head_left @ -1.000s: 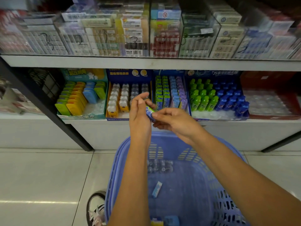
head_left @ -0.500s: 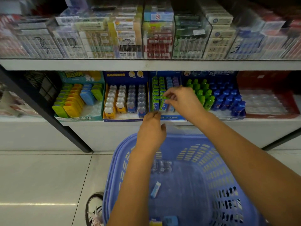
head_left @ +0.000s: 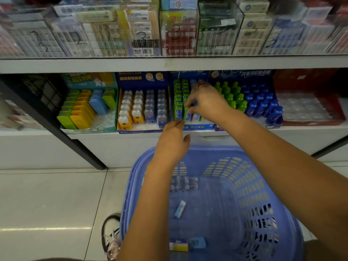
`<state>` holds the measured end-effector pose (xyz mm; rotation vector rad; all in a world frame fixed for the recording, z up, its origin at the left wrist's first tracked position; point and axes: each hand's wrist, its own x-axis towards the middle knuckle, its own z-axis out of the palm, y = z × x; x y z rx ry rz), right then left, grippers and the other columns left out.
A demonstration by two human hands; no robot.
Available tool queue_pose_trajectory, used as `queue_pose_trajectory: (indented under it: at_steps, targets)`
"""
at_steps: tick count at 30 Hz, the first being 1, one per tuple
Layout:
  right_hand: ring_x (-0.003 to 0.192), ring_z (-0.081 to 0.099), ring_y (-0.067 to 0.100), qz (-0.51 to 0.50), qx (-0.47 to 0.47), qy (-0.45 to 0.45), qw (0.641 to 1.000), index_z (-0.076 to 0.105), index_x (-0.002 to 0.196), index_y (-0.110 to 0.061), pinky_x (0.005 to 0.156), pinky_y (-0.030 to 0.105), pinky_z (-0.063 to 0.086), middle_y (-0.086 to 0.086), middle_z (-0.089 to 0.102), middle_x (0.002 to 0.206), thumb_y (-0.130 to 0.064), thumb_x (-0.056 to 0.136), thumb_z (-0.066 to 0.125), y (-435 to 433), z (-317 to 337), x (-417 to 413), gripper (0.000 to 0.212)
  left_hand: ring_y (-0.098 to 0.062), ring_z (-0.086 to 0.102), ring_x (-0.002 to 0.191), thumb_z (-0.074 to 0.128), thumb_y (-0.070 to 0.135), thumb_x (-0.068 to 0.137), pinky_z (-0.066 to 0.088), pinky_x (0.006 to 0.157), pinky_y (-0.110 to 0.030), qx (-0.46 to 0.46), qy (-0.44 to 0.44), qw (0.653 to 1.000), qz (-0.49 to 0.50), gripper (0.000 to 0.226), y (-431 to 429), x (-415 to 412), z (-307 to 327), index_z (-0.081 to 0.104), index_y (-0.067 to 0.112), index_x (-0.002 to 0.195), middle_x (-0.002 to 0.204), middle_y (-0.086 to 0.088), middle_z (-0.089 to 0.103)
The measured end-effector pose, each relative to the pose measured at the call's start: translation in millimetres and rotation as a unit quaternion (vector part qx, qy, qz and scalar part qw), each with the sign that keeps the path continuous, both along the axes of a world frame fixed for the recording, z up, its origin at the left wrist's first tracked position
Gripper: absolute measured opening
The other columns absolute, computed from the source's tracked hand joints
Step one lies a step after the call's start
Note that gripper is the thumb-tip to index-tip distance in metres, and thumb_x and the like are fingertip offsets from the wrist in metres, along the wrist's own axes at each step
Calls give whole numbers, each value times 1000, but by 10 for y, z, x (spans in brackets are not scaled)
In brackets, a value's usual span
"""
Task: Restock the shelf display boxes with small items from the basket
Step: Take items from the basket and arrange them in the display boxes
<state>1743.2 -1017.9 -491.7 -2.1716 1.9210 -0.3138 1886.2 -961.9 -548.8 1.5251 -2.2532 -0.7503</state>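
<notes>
My right hand (head_left: 207, 102) reaches into the blue display box (head_left: 197, 127) of small green and blue packs on the lower shelf. Its fingertips pinch a small green pack (head_left: 187, 111) at the front of a green row. My left hand (head_left: 174, 144) hovers below the box front, over the far rim of the basket, with loosely curled fingers that hold nothing. The purple-blue basket (head_left: 263, 185) stands on the floor under my arms. In it lie a small blue pack (head_left: 180, 209), a clear blister pack (head_left: 185, 183) and blue and yellow items (head_left: 188, 244).
Neighbouring display boxes hold yellow and green cases (head_left: 84, 110), white and grey animal-shaped items (head_left: 143, 108), and green and blue bottles (head_left: 250, 102). A red box (head_left: 308, 110) sits at the right. A glass-fronted upper shelf (head_left: 169, 63) overhangs. My shoe (head_left: 111, 236) is beside the basket.
My hands parted from holding the pack together. The right hand carried the pack up into the display box, and the left hand let go and dropped toward the basket rim.
</notes>
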Motion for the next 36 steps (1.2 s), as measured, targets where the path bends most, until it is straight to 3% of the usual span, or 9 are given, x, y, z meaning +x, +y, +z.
queue_pose_trajectory:
  at_steps: [3,6,9,13,18,26,30,33,36]
  targets:
    - [121,45,25,-14,4,26,1000,64,119,-12,98,29,41,13,44,131,-19,82,71,28,-11,66,38,-19,36,135,49,21,98,29,107,-22,-3,70,998,-5,46,42,-4,22,42,7,141,147,-7,40]
    - [97,51,17,-6,-77,-51,996,65,108,-10,83,23,40,5,50,107,-17,79,73,324,-100,15,31,-9,60,93,53,15,96,44,77,-7,5,201,980,12,17,116,42,28,65,10,106,109,-2,63]
    - [73,54,13,-15,-2,-128,992,64,86,-16,66,20,35,-8,52,76,-19,75,76,711,-427,-30,17,-18,60,69,57,10,89,50,66,-24,129,71,989,-19,12,103,109,-188,67,11,82,79,-7,65]
    - [92,65,22,30,310,-43,949,71,96,-12,75,25,46,7,71,96,-17,77,73,1247,-1355,56,19,-18,58,74,61,15,85,47,70,-30,307,-220,917,-132,13,374,65,-828,70,6,91,83,-11,65]
    - [83,51,16,92,488,4,868,68,108,-3,79,30,45,17,66,112,-12,82,69,1837,-2373,239,28,-27,61,107,72,29,83,48,99,-40,461,-366,779,-216,46,985,128,-1686,63,6,122,125,-13,62]
    - [111,54,30,20,386,-84,918,59,116,-13,94,39,42,14,56,121,-9,90,49,1931,-2882,230,28,-34,59,111,75,36,79,48,97,-44,389,-417,770,-287,59,1160,253,-2139,58,3,126,127,-17,58]
    - [103,57,34,32,295,-148,943,52,90,-23,91,46,43,19,58,105,-30,97,46,1796,-2924,379,12,-34,59,110,74,36,79,50,95,-45,391,-431,764,-279,61,1201,281,-2274,57,3,127,126,-17,58]
    - [123,47,33,53,347,-153,924,49,129,-19,102,44,40,12,49,135,-35,99,41,1752,-3013,467,35,-33,52,119,70,36,84,44,102,-45,404,-433,755,-283,61,1190,263,-2334,52,5,133,134,-16,52]
    - [125,41,34,85,333,-48,938,48,133,-15,100,44,36,13,43,139,-24,99,37,1769,-3126,461,36,-33,46,127,67,28,87,37,108,-45,432,-454,731,-269,62,1203,232,-2372,43,4,140,141,-16,45]
